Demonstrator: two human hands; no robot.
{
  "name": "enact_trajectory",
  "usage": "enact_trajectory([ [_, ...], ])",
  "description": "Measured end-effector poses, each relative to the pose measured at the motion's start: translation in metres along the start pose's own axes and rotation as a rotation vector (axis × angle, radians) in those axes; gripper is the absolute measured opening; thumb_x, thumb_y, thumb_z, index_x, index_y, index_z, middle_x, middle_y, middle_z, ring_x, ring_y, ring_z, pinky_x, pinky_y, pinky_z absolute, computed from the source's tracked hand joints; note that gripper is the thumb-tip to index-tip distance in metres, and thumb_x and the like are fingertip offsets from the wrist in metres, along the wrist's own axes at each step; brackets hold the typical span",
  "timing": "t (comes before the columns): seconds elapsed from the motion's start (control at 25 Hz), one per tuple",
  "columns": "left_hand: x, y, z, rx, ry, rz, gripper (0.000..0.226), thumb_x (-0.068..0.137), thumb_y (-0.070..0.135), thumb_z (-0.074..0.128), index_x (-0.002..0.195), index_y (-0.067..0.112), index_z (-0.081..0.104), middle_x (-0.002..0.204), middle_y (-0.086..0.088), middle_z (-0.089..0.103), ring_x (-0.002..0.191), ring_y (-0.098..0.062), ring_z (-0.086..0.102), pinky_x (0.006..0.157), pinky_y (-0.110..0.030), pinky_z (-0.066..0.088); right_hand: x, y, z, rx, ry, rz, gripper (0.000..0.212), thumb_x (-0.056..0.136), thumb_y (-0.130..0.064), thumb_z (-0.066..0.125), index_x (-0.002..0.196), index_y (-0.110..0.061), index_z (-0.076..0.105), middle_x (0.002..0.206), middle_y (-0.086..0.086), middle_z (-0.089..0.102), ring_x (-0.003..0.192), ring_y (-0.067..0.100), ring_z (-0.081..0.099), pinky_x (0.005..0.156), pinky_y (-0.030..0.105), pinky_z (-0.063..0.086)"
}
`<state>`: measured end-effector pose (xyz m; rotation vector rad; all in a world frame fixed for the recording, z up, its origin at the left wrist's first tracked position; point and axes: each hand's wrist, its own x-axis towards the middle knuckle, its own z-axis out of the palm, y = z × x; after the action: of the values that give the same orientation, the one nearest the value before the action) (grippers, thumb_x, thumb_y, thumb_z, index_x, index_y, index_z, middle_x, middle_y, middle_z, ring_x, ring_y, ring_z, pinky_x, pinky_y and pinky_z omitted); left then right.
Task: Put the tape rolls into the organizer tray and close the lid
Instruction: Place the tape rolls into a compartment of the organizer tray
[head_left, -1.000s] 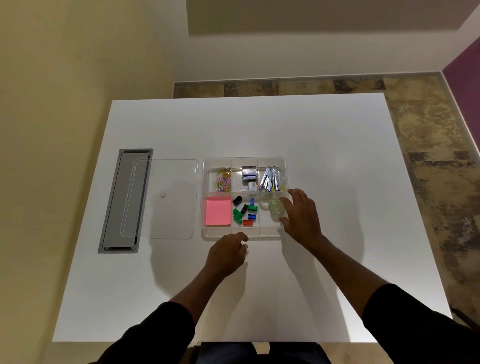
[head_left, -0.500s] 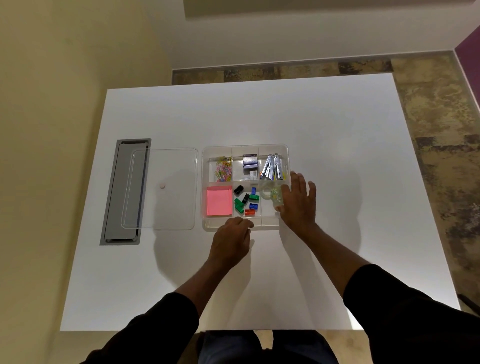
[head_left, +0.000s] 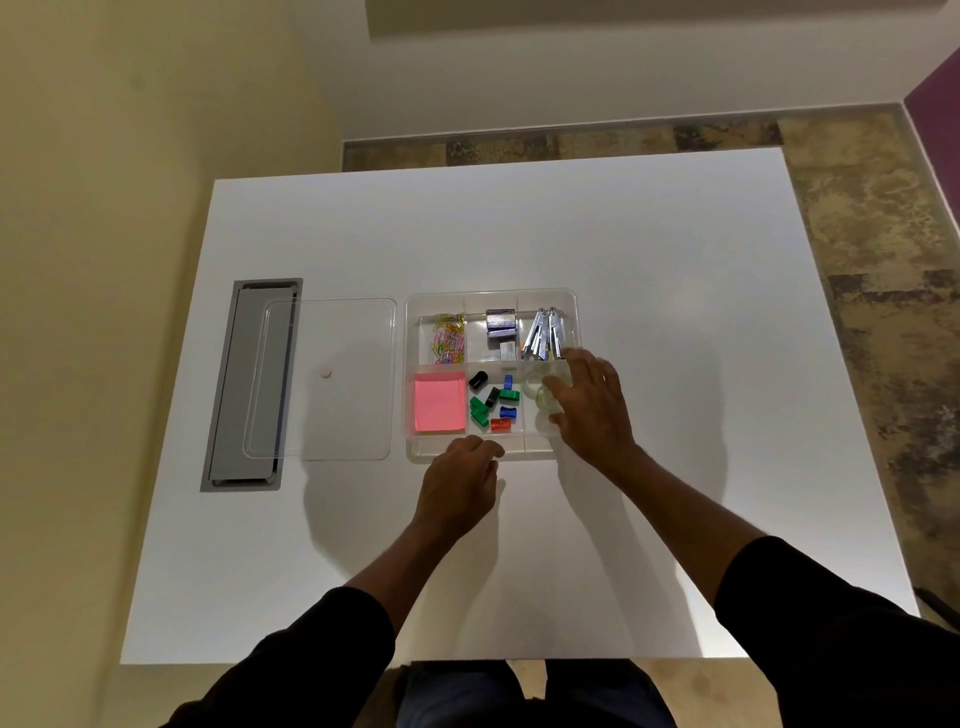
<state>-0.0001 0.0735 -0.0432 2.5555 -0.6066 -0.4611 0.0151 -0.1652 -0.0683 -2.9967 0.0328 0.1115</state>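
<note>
Clear plastic compartmented organizer tray (head_left: 491, 299) near the centre of the white bench (head_left: 519, 234), its long axis parallel to the bench's near edge. Clear tape rolls (head_left: 537, 387) lie in the tray's near-right compartment, partly hidden; their orientation cannot be read. The right hand (head_left: 592, 405) rests over that compartment, fingers (head_left: 558, 387) curled onto the rolls. The left hand (head_left: 460, 480) touches the tray's near rim, fingers loosely bent, holding nothing. The flat transparent lid (head_left: 322, 379) lies just beside the tray's left edge, overlapping the grey recessed cable hatch (head_left: 244, 384). Bench surface toward the far and right edges is bare.
</note>
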Motion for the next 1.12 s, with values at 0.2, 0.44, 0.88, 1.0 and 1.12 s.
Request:
enact_trajectory([
  [0.2, -0.001, -0.002, 0.002, -0.034, -0.003, 0.036, 0.021, 0.101, 0.015, 0.063, 0.119, 0.018, 0.073, 0.118, -0.004, 0.078, 0.105, -0.017, 0.071, 0.085, -0.03, 0.061, 0.013, -0.002, -0.006, -0.04, -0.206, -0.189, 0.063, 0.079, -0.02, 0.093, 0.137, -0.017, 0.068, 0.115, 0.013, 0.074, 0.096, 0.028, 0.072, 0.073, 0.039, 0.063],
  [0.44, -0.003, -0.006, 0.007, -0.047, -0.025, 0.052, 0.023, 0.101, 0.013, 0.061, 0.12, 0.019, 0.073, 0.114, -0.004, 0.079, 0.101, -0.016, 0.072, 0.084, -0.035, 0.063, 0.031, -0.012, -0.016, -0.266, -0.346, -0.319, 0.039, 0.096, -0.021, 0.075, 0.134, -0.014, 0.067, 0.11, 0.007, 0.075, 0.093, 0.024, 0.074, 0.08, 0.038, 0.064],
  [0.88, 0.0, -0.01, 0.006, -0.066, -0.038, 0.041, 0.022, 0.102, 0.012, 0.06, 0.117, 0.019, 0.074, 0.112, -0.004, 0.079, 0.098, -0.016, 0.071, 0.08, -0.031, 0.061, 0.032, -0.006, -0.011, -0.13, -0.351, -0.248, 0.046, 0.098, -0.021, 0.072, 0.143, -0.018, 0.063, 0.123, 0.007, 0.074, 0.1, 0.024, 0.074, 0.08, 0.034, 0.057],
  [1.0, 0.002, -0.011, 0.005, -0.076, -0.027, 0.033, 0.023, 0.102, 0.013, 0.06, 0.12, 0.018, 0.073, 0.118, -0.004, 0.078, 0.102, -0.017, 0.071, 0.081, -0.03, 0.06, 0.021, 0.001, -0.014, -0.094, -0.349, -0.058, 0.024, 0.098, -0.029, 0.07, 0.12, -0.019, 0.075, 0.113, 0.005, 0.076, 0.092, 0.025, 0.074, 0.069, 0.029, 0.047],
  [1.12, 0.003, -0.011, 0.005, -0.117, -0.002, -0.004, 0.03, 0.101, 0.014, 0.062, 0.13, 0.017, 0.068, 0.127, -0.005, 0.075, 0.111, -0.019, 0.07, 0.087, -0.033, 0.061, 0.012, 0.001, -0.011, -0.071, -0.433, 0.058, 0.022, 0.1, -0.033, 0.064, 0.11, -0.017, 0.076, 0.101, 0.006, 0.076, 0.087, 0.027, 0.075, 0.068, 0.03, 0.048],
])
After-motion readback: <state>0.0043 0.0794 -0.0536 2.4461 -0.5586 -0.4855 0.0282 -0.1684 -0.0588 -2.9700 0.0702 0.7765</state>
